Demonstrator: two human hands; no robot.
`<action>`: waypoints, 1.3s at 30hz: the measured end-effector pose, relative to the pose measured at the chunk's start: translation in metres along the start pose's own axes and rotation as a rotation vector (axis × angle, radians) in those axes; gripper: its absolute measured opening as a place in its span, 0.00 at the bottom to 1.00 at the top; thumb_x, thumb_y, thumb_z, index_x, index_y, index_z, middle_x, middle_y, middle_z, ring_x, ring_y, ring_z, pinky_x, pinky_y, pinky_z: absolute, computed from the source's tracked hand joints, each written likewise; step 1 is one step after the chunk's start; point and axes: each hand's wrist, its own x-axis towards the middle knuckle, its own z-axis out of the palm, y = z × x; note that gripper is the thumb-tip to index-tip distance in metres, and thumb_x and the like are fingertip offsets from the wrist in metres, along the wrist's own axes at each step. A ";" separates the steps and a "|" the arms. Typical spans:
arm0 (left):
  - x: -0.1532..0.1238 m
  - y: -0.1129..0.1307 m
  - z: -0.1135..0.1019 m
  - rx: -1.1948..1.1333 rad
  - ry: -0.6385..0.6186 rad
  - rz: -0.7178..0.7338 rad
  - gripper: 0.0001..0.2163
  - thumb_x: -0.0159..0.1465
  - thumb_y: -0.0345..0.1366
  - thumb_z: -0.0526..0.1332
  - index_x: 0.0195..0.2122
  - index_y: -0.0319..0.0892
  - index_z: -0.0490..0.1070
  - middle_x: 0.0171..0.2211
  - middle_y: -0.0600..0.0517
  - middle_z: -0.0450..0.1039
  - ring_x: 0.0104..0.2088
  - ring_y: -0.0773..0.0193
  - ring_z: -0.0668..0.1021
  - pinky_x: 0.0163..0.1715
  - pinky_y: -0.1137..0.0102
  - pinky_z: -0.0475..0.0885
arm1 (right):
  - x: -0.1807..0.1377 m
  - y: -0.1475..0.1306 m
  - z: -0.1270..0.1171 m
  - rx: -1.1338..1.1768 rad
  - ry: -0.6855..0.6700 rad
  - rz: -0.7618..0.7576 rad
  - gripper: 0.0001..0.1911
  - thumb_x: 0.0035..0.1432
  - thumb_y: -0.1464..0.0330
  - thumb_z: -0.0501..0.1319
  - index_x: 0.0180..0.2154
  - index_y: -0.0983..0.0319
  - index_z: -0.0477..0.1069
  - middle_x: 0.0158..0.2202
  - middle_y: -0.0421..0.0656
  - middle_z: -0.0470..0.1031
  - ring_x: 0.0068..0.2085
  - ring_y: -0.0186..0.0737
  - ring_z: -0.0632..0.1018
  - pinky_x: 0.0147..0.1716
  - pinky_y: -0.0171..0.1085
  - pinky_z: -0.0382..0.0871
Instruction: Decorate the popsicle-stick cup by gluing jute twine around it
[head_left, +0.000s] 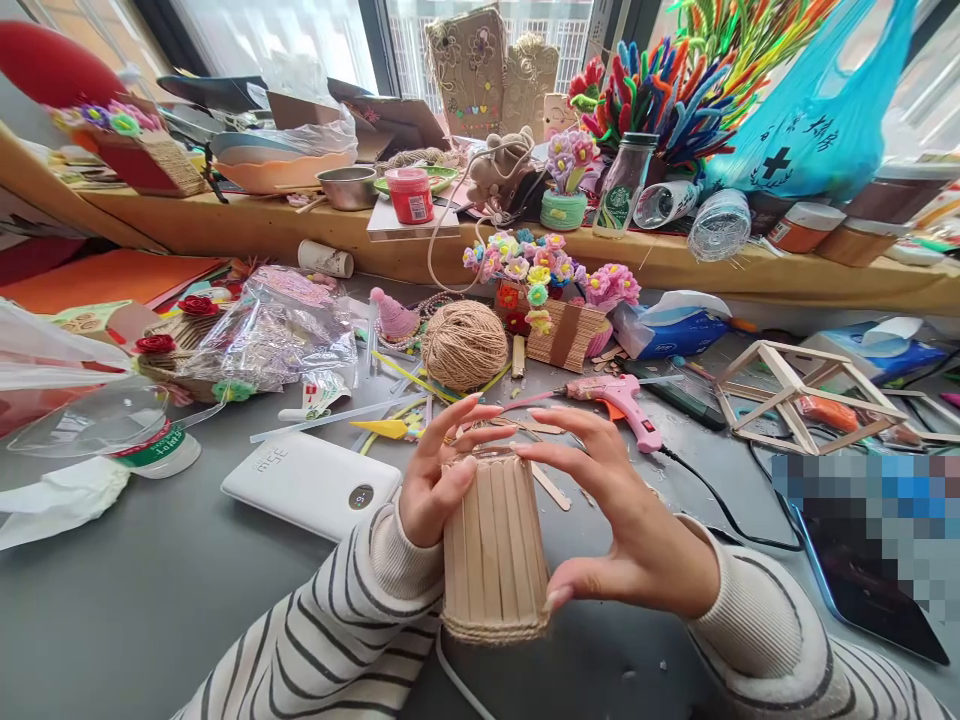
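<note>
A cup clad in upright wooden craft sticks (495, 545), with twine wound round its wider near end, is held between both hands above the grey table (187, 600). My left hand (439, 470) grips its left side, fingers curled over the far end. My right hand (626, 520) holds the right side, thumb at the near rim and fingers stretched over the top. Both sleeves are striped.
A white power bank (311, 483) lies left of the hands. Beyond them sit a ball of jute twine (465, 345), a pink glue gun (619, 397) with its black cord, loose sticks, paper flowers, a wooden stick frame (806, 395) and a phone (870, 570) at right.
</note>
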 end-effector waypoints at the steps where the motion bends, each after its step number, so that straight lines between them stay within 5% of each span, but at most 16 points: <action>1: 0.001 0.002 0.000 0.117 -0.016 0.080 0.20 0.64 0.38 0.56 0.57 0.56 0.64 0.51 0.49 0.71 0.47 0.56 0.79 0.43 0.61 0.77 | -0.001 0.002 0.001 0.030 0.008 0.015 0.38 0.50 0.43 0.60 0.57 0.56 0.61 0.61 0.49 0.57 0.63 0.49 0.58 0.63 0.49 0.52; 6: 0.006 0.010 0.005 0.796 -0.189 0.653 0.25 0.54 0.27 0.61 0.55 0.41 0.66 0.53 0.42 0.65 0.52 0.53 0.73 0.51 0.58 0.74 | -0.007 0.016 0.011 0.396 0.116 0.237 0.29 0.57 0.48 0.58 0.57 0.52 0.60 0.60 0.47 0.62 0.62 0.47 0.63 0.60 0.51 0.58; 9: 0.005 0.007 0.010 0.865 -0.223 0.755 0.24 0.54 0.28 0.60 0.54 0.42 0.65 0.55 0.42 0.61 0.53 0.53 0.72 0.50 0.58 0.75 | -0.007 0.020 0.017 0.672 0.090 0.397 0.26 0.61 0.49 0.53 0.56 0.54 0.61 0.60 0.48 0.64 0.62 0.46 0.65 0.59 0.50 0.62; 15: -0.005 -0.006 0.010 0.769 -0.067 0.521 0.38 0.52 0.38 0.65 0.63 0.47 0.52 0.55 0.42 0.62 0.54 0.47 0.71 0.52 0.51 0.71 | -0.001 0.017 0.019 0.788 0.017 0.454 0.22 0.65 0.56 0.51 0.57 0.57 0.63 0.61 0.46 0.65 0.62 0.42 0.65 0.63 0.47 0.56; 20: -0.010 -0.012 0.004 0.621 -0.096 0.368 0.42 0.50 0.41 0.68 0.64 0.48 0.48 0.55 0.40 0.66 0.57 0.42 0.70 0.56 0.45 0.64 | 0.000 0.017 0.022 0.841 -0.001 0.476 0.22 0.64 0.56 0.53 0.56 0.57 0.64 0.57 0.47 0.69 0.60 0.42 0.68 0.61 0.47 0.59; 24: -0.011 -0.013 0.004 0.512 -0.101 0.294 0.44 0.51 0.46 0.69 0.64 0.48 0.48 0.56 0.38 0.64 0.52 0.43 0.74 0.52 0.48 0.69 | 0.000 0.017 0.025 0.867 0.012 0.476 0.20 0.64 0.57 0.54 0.54 0.57 0.64 0.56 0.46 0.69 0.59 0.41 0.69 0.60 0.45 0.61; 39: -0.017 -0.011 0.002 0.530 -0.117 0.227 0.42 0.52 0.43 0.68 0.65 0.47 0.47 0.55 0.40 0.66 0.51 0.48 0.75 0.49 0.58 0.72 | -0.003 0.015 0.030 0.980 0.017 0.512 0.23 0.58 0.57 0.62 0.53 0.56 0.64 0.57 0.47 0.68 0.58 0.44 0.69 0.58 0.48 0.62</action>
